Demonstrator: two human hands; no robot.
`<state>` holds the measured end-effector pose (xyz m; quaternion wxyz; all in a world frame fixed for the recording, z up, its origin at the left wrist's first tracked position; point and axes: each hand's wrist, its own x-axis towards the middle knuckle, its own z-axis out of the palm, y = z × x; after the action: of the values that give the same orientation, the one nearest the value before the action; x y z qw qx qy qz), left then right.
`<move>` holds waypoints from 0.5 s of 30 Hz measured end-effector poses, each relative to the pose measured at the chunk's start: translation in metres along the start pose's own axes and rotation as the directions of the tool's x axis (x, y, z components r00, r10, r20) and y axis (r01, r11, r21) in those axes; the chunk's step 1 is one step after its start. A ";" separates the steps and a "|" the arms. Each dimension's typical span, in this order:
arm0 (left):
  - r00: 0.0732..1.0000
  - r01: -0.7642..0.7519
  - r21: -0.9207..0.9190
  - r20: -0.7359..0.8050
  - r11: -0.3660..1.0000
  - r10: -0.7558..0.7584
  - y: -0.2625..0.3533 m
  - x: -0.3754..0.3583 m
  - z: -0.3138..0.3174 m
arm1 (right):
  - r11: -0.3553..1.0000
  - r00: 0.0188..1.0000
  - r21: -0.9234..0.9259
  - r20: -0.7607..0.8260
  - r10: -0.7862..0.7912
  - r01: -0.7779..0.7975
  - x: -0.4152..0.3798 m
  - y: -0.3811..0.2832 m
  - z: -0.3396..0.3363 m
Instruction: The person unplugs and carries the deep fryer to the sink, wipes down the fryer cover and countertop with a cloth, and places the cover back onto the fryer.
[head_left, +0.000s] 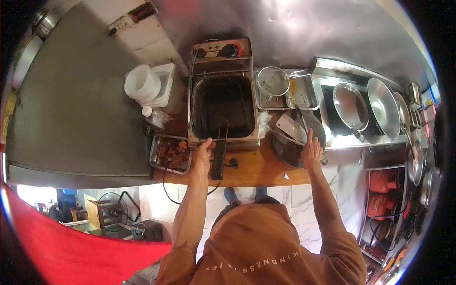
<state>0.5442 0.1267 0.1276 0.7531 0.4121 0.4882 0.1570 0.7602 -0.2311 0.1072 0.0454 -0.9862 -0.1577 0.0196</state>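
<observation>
My left hand (201, 154) is at the front edge of the deep fryer (223, 137), between a metal tray of browned meat pieces (170, 154) and the black handle (218, 159) of the fryer basket. Its thumb points up at the fryer rim, while the other fingers are mostly hidden. My right hand (312, 151) is over the right side of a round dark board (285, 154), index finger stretched forward along a long thin utensil (303, 121), whose kind I cannot make out. Left of that hand, a broad pale blade (290, 128) lies on the board.
Behind the board, a strainer (273, 80) rests on metal trays (308, 97). Pans (350, 107) stand on the stove (327, 118) to the right. White tubs (142, 83) and a capped bottle (152, 114) are left of the fryer. A cable (166, 190) hangs below the counter.
</observation>
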 end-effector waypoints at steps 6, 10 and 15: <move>0.997 0.052 0.018 -0.050 0.998 -0.051 0.001 -0.010 0.008 | 0.977 0.967 0.014 -0.150 -0.206 0.211 -0.003 -0.009 -0.003; 0.999 0.016 -0.009 -0.029 1.000 -0.016 -0.003 -0.001 0.007 | 0.706 0.928 0.604 -0.209 -0.308 0.370 0.041 -0.077 -0.007; 0.999 0.042 0.044 0.016 0.998 -0.043 0.006 -0.006 0.003 | 0.541 0.990 0.841 0.092 -0.109 -0.019 0.063 -0.184 -0.011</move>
<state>0.5448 0.1257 0.1364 0.7513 0.4193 0.4937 0.1267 0.7639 -0.0386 0.1342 0.5017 -0.8360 -0.1571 0.1573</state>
